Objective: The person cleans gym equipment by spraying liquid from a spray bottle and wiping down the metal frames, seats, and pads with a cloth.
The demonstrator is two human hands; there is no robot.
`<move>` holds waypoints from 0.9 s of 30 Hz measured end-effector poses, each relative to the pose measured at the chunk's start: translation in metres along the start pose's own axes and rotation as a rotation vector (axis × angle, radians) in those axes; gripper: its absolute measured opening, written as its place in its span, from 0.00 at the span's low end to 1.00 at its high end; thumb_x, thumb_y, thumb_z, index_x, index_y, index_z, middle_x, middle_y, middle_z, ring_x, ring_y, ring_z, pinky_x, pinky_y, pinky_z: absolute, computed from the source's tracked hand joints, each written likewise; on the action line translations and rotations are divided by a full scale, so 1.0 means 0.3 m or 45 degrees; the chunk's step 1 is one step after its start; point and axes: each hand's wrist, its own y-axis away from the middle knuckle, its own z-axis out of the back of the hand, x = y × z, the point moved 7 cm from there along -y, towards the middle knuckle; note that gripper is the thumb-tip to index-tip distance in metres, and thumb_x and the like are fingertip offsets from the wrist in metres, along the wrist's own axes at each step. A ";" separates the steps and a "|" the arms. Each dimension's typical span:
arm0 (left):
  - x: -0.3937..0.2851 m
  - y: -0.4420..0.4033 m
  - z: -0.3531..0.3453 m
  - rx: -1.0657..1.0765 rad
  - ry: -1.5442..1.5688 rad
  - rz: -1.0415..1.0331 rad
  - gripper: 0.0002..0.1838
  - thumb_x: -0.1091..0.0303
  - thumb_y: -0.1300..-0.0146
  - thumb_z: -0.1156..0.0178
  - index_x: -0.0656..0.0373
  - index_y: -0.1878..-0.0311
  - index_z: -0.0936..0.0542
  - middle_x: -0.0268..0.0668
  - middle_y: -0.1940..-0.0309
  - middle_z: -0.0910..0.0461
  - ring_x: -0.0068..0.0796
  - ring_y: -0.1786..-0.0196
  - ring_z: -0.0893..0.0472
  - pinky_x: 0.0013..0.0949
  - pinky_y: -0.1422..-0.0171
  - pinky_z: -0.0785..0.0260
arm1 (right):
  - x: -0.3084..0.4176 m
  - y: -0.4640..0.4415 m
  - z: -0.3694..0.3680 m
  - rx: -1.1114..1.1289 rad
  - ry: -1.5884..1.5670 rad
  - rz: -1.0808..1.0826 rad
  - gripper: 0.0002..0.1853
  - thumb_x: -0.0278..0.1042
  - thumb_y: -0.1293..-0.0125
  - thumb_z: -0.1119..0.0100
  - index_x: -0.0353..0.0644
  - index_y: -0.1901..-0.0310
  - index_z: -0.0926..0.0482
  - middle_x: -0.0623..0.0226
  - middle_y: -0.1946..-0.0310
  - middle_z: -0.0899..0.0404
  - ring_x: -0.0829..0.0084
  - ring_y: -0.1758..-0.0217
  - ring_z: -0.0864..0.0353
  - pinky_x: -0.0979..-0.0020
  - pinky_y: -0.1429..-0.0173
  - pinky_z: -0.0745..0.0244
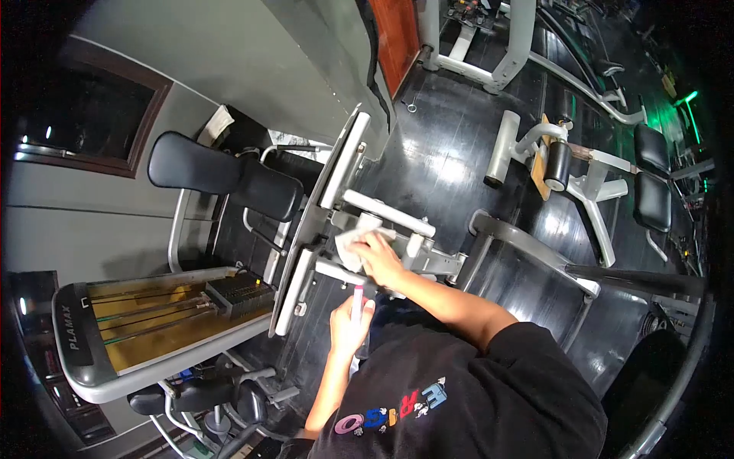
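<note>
My right hand (378, 258) is closed on a crumpled white cloth (348, 246). It presses the cloth against the pale metal frame (390, 212) of a gym machine in front of me. Lower and to the left, my left hand (349, 329) is wrapped round a slim pink-and-white bottle (357, 298), its pink end pointing up. Fingers and palm cover much of the bottle, so its full shape is hidden. A white padded bar (340, 271) of the machine runs just above my left hand.
To the left stands a weight-stack machine (76, 329) with a black padded seat (267, 190) behind it. A leg machine with rollers (558, 164) is at the right. Nearby, a curved grey rail (527, 243) crosses the dark floor (436, 145). A grey wall (229, 53) rises at upper left.
</note>
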 end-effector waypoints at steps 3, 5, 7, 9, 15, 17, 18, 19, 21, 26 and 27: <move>0.022 0.013 0.011 -0.013 0.013 -0.005 0.13 0.59 0.38 0.37 0.61 0.65 0.19 0.46 0.75 0.19 0.44 0.69 0.16 0.39 0.62 0.26 | -0.016 0.088 -0.002 0.132 -0.282 0.079 0.22 0.14 0.46 0.53 0.44 0.50 0.24 0.53 0.51 0.30 0.49 0.43 0.29 0.56 0.39 0.31; 0.043 0.018 0.015 -0.009 0.017 -0.008 0.12 0.59 0.38 0.37 0.61 0.65 0.19 0.46 0.75 0.19 0.43 0.70 0.16 0.39 0.63 0.27 | -0.117 0.132 -0.014 -0.039 -0.282 -0.243 0.20 0.15 0.44 0.56 0.41 0.50 0.28 0.48 0.52 0.29 0.44 0.43 0.29 0.54 0.39 0.32; 0.044 0.024 0.015 -0.003 0.023 -0.022 0.12 0.60 0.38 0.37 0.60 0.65 0.19 0.46 0.75 0.19 0.43 0.70 0.16 0.39 0.63 0.27 | -0.322 0.207 -0.106 -0.204 -0.204 -0.782 0.19 0.18 0.40 0.56 0.40 0.48 0.28 0.46 0.52 0.25 0.46 0.43 0.26 0.54 0.39 0.31; 0.037 0.028 0.022 0.024 -0.003 -0.011 0.11 0.60 0.38 0.36 0.60 0.65 0.19 0.45 0.75 0.20 0.42 0.70 0.17 0.38 0.63 0.27 | -0.365 0.150 -0.149 -0.196 -0.338 -1.122 0.18 0.20 0.37 0.56 0.40 0.46 0.28 0.46 0.53 0.23 0.47 0.45 0.25 0.53 0.39 0.32; 0.039 0.030 0.027 0.073 -0.032 -0.115 0.13 0.60 0.37 0.38 0.62 0.64 0.19 0.37 0.79 0.21 0.27 0.74 0.20 0.33 0.66 0.29 | -0.461 0.169 -0.257 -0.440 -0.181 -1.420 0.20 0.29 0.32 0.53 0.41 0.39 0.32 0.43 0.49 0.27 0.48 0.44 0.25 0.52 0.43 0.31; 0.024 0.032 0.034 0.097 -0.038 -0.112 0.12 0.61 0.38 0.37 0.61 0.65 0.19 0.40 0.77 0.20 0.34 0.73 0.19 0.36 0.65 0.28 | -0.531 0.186 -0.316 -0.665 -0.057 -1.446 0.24 0.30 0.33 0.51 0.47 0.35 0.34 0.43 0.48 0.33 0.49 0.43 0.27 0.52 0.44 0.30; 0.020 0.028 0.040 0.115 -0.045 -0.117 0.11 0.62 0.39 0.36 0.61 0.65 0.19 0.44 0.75 0.20 0.41 0.71 0.17 0.39 0.63 0.27 | -0.499 0.173 -0.293 -0.670 -0.060 -1.452 0.24 0.30 0.33 0.51 0.47 0.35 0.34 0.43 0.48 0.33 0.49 0.43 0.27 0.52 0.44 0.30; 0.028 0.028 0.047 0.125 -0.051 -0.117 0.11 0.62 0.39 0.36 0.61 0.65 0.19 0.44 0.75 0.20 0.41 0.71 0.17 0.39 0.63 0.27 | -0.448 0.171 -0.266 -0.637 -0.216 -1.554 0.24 0.29 0.33 0.50 0.49 0.35 0.34 0.44 0.49 0.32 0.51 0.43 0.27 0.52 0.44 0.30; 0.040 0.022 0.052 0.146 -0.026 -0.121 0.10 0.63 0.40 0.35 0.60 0.65 0.19 0.44 0.74 0.19 0.42 0.70 0.17 0.39 0.63 0.26 | -0.399 0.189 -0.283 -0.620 -0.580 -1.731 0.22 0.28 0.32 0.50 0.53 0.36 0.33 0.46 0.50 0.31 0.54 0.46 0.25 0.54 0.44 0.29; 0.023 0.005 0.061 0.197 -0.088 -0.214 0.10 0.63 0.40 0.35 0.59 0.65 0.19 0.44 0.74 0.19 0.42 0.69 0.16 0.39 0.63 0.26 | -0.409 0.193 -0.241 -0.672 -0.535 -1.515 0.23 0.31 0.30 0.54 0.49 0.34 0.36 0.43 0.44 0.32 0.49 0.39 0.29 0.56 0.35 0.34; 0.012 0.005 0.063 0.226 -0.128 -0.264 0.10 0.62 0.40 0.35 0.59 0.64 0.19 0.44 0.74 0.19 0.42 0.68 0.16 0.39 0.62 0.26 | -0.436 0.191 -0.246 -0.688 -0.407 -1.543 0.22 0.33 0.29 0.55 0.48 0.34 0.36 0.43 0.45 0.30 0.51 0.38 0.29 0.57 0.36 0.33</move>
